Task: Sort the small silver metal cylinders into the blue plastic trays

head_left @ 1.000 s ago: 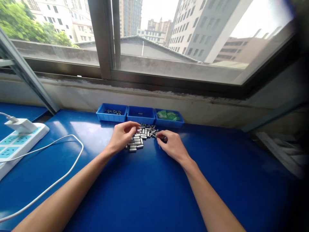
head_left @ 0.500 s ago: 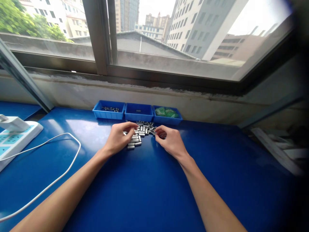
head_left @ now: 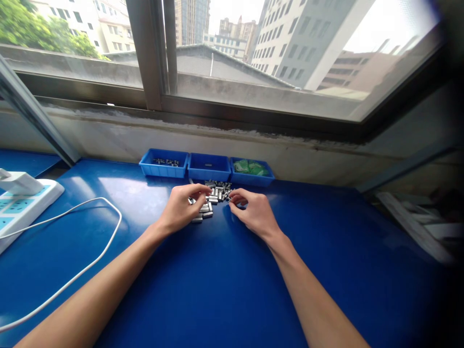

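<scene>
A pile of small silvery metal blocks [head_left: 214, 195] lies on the blue table between my hands, with smaller metal pieces [head_left: 222, 185] at its back and right. My left hand [head_left: 183, 205] hovers over the pile's left side, thumb and forefinger curved and apart, hiding some of the blocks. Nothing shows between those fingers. At the pile's right edge my right hand [head_left: 253, 211] has its thumb and fingertips drawn together around a small metal part [head_left: 229, 199]. Its exact kind is too small to tell.
Behind the pile stand three blue bins: one with small metal parts [head_left: 147, 169], a middle one [head_left: 195, 173] with a single dark piece, and one with green packets [head_left: 250, 167]. A power strip [head_left: 50, 193] and white cable [head_left: 118, 224] lie left. A window [head_left: 232, 104] rises behind.
My right hand has shifted slightly left towards the pile. My left hand has moved a little right over the blocks. The bins stay in place.
</scene>
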{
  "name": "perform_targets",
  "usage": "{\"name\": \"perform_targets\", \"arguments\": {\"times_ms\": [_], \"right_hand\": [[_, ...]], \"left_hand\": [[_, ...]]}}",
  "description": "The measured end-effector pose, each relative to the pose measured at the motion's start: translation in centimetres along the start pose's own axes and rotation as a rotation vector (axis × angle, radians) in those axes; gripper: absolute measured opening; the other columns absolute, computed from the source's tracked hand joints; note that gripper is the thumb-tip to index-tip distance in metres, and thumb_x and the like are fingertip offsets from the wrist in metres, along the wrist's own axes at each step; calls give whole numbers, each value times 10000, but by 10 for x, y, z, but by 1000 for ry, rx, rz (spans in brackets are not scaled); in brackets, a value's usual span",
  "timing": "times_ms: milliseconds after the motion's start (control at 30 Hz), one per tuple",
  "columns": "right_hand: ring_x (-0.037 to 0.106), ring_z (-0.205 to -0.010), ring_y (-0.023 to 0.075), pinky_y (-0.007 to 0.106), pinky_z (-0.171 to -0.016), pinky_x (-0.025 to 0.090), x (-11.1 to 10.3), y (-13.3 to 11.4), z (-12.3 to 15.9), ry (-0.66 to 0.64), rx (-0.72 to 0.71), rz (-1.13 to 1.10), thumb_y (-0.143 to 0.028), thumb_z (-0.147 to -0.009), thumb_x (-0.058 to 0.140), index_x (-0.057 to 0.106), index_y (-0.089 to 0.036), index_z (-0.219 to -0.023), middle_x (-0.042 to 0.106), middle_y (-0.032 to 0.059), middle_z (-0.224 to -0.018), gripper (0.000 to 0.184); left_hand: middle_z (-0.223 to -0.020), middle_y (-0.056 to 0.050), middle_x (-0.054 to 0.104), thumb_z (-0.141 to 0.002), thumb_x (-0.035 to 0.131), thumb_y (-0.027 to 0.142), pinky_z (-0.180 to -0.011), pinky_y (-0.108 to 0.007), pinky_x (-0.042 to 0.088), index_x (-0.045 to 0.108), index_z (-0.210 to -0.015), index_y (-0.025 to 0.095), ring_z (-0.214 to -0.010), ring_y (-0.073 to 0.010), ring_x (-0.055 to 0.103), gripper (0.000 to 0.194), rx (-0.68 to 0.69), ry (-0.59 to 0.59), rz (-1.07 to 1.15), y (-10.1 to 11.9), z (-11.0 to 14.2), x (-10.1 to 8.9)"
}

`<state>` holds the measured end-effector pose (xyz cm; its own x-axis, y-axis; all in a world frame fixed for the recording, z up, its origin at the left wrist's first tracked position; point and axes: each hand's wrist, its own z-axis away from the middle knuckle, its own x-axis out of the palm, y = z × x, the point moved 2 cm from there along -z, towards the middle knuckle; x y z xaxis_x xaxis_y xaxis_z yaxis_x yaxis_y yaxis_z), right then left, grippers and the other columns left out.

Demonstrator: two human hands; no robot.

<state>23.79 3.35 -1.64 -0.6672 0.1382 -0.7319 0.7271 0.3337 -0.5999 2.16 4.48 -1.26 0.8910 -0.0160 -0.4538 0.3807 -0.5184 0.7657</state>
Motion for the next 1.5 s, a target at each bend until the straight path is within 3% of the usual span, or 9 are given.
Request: {"name": "perform_targets", "arguments": {"times_ms": [233, 400, 500, 600, 700, 867, 1100, 1233, 1500], "right_hand": [[726, -753, 202, 320, -753, 586, -4, -5, -1, 124, 96, -224, -237, -766, 711, 715, -198, -839, 747, 35, -825, 83], [735, -801, 195, 313, -807, 585, -6, 0, -7, 235, 295, -799, -304, -673, 844, 708, -190, -832, 759, 40, -829, 238], [732, -778, 162, 265, -779, 581, -2, -1, -9, 217, 457, -1124, -290, -577, 916, 698, -192, -827, 756, 19, -790, 346], [724, -747, 137, 224, -718, 569, 4, -3, -8, 163, 581, -1261, -286, -534, 945, 690, -192, -816, 755, 13, -768, 391], [715, -717, 124, 210, -680, 552, 9, -5, -5, 118, 614, -1273, -297, -557, 939, 687, -192, -825, 752, 7, -753, 383], [708, -703, 118, 201, -652, 511, 17, -15, -1, 47, 544, -1185, -333, -628, 903, 680, -193, -844, 758, 9, -779, 340], [700, -695, 137, 227, -667, 499, 22, -22, 0, 37, 442, -1063, -357, -649, 885, 649, -189, -862, 748, 13, -745, 359], [705, -688, 166, 280, -702, 524, 22, -22, -1, 58, 358, -951, -399, -667, 868, 626, -197, -964, 750, 22, -738, 433], [700, -671, 181, 304, -695, 542, 23, -25, 0, 71, 307, -877, -441, -664, 860, 600, -197, -1006, 752, 27, -725, 494]], "left_hand": [[-897, -39, 772, -866, 564, 208, -690, -225, 560, 746, -940, 163, -754, -157, 723, 201, -17, 2, 28, 2, -1, -1], [-928, -42, 772, -870, 570, 220, -715, -244, 575, 744, -965, 163, -766, -165, 726, 206, -51, -9, 64, 2, -1, -1], [-941, -51, 773, -873, 576, 233, -728, -256, 583, 736, -985, 155, -787, -175, 731, 210, -79, -10, 124, 1, -2, 0], [-948, -60, 772, -876, 584, 244, -728, -259, 584, 731, -996, 148, -793, -179, 731, 212, -90, -16, 159, 3, -2, 1], [-951, -64, 768, -880, 597, 246, -744, -256, 579, 724, -1043, 146, -800, -172, 727, 230, -64, -46, 180, 10, -1, 2], [-978, -66, 757, -865, 654, 243, -751, -235, 572, 698, -1156, 158, -841, -159, 717, 306, 48, -120, 238, 20, 2, 8], [-854, -57, 752, -851, 692, 288, -703, -237, 565, 723, -1039, 153, -739, -150, 702, 233, 44, -37, 208, 15, -1, 8], [-857, -71, 756, -842, 692, 322, -686, -243, 566, 739, -885, 155, -739, -163, 701, 178, 31, -64, 174, 12, -2, 6], [-805, -58, 747, -797, 715, 285, -665, -235, 576, 734, -871, 136, -679, -146, 688, 167, 15, -102, 232, 9, 1, 7]]}}
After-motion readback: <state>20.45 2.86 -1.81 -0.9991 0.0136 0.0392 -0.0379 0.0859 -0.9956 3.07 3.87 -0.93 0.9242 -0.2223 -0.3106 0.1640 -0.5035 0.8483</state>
